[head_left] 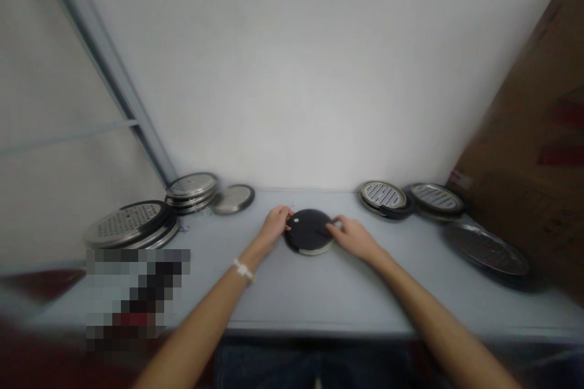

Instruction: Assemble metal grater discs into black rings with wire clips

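My left hand [277, 220] grips the left rim of a black disc [310, 230], fingers curled at its edge; my right hand [350, 236] grips the opposite rim, its fingertips lapping onto the black face. I take the two-sided hold as a way to steady something round that offers no handle. The disc sits near the middle of the worktop [319, 298], closer to the far edge than the near one, black side up, a pale metal rim showing toward me. Whether it rests flat or is slightly raised, I can't tell from this view.

Toward the far left corner, a metal stack [191, 185] stands with a single dark-rimmed disc [233, 199] just beside it. Nearer along the left edge is a broader perforated stack [130, 225]; piling probably saves room there.

Toward the far right corner I see a slotted pile [384, 196] and, beside it, another round pile [437, 199]. A shiny round piece [487, 248] lies nearer the right edge, by a cardboard box [529, 152]. Keeping these groups to the sides seems meant to leave my hands working space between them.
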Demonstrator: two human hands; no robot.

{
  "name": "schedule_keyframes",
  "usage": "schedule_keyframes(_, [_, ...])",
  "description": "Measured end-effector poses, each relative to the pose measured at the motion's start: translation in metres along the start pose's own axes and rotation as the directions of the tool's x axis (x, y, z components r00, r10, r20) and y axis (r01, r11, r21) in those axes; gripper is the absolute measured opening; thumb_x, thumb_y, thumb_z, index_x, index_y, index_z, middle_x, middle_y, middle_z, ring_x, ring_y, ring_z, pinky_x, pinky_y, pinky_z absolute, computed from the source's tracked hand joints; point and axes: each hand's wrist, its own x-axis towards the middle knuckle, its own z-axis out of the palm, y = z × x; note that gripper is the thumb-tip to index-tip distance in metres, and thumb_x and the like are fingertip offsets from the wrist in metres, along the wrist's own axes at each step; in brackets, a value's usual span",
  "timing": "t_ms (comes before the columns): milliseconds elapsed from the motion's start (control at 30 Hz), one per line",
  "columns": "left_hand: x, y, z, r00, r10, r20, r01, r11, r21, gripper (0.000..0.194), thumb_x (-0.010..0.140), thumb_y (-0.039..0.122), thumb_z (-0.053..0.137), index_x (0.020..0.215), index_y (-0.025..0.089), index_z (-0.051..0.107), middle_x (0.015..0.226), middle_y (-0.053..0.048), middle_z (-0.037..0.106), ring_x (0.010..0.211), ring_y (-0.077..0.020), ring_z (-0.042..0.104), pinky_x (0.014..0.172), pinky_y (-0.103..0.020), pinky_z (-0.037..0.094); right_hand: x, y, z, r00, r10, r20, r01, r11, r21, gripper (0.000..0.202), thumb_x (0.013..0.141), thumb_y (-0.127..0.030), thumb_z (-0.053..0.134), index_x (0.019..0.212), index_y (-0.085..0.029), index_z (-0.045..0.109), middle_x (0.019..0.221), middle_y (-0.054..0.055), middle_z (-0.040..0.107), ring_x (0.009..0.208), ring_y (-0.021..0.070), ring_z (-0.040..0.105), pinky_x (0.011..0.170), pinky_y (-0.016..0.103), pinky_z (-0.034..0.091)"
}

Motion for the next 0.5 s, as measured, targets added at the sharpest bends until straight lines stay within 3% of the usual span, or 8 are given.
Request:
schedule_keyframes(133, [-0.004,0.006,-0.005,0.99,0.127,-0.057,-0.107,0.958,0.267,0.026,0.088,0.035,0.048,0.075,0.018,0.062,0.084,-0.009,0.068,0.077,-0.0212,0.061,0.058,-0.026,0.042,0.005,0.01,0.004,0.997,-0.029,-0.075,0.023,0.997,-0.08,0.035,0.096,-0.047,0.052,0.108,-0.017,0.065,0.079,0.008,0.07,0.075,0.022,0.066,0.071,0.032,0.047])
schedule_keyframes(233, [-0.008,0.01,-0.011,0.97,0.225,-0.093,-0.164,0.887,0.432,0.026,0.088,0.033,0.049,0.067,0.021,0.057,0.068,-0.005,0.063,0.069,-0.0203,0.059,0.063,-0.028,0.041,0.008,0.015,0.009,0.979,-0.159,-0.125,0.151,0.986,-0.071,0.04,0.093,-0.037,0.056,0.127,-0.015,0.059,0.111,0.014,0.067,0.101,0.0248,0.064,0.091,0.038,0.048])
schedule_keyframes(333, [-0.011,0.009,-0.016,0.995,0.104,-0.006,-0.091,0.895,0.437,0.026,0.089,0.033,0.049,0.065,0.022,0.052,0.051,0.001,0.054,0.05,-0.017,0.052,0.057,-0.028,0.038,0.009,0.018,0.012,0.961,-0.254,-0.108,0.252,0.967,-0.035,0.047,0.093,-0.026,0.053,0.139,-0.017,0.052,0.129,0.015,0.059,0.119,0.0255,0.057,0.105,0.042,0.042])
schedule_keyframes(500, [-0.012,0.003,-0.019,0.985,-0.058,0.165,-0.013,0.916,0.401,0.027,0.087,0.037,0.051,0.065,0.022,0.051,0.042,0.001,0.053,0.038,-0.0172,0.052,0.047,-0.027,0.038,0.01,0.02,0.012,0.965,-0.247,-0.083,0.247,0.969,-0.013,0.054,0.091,-0.023,0.052,0.145,-0.017,0.048,0.138,0.016,0.055,0.128,0.0267,0.051,0.112,0.046,0.037])
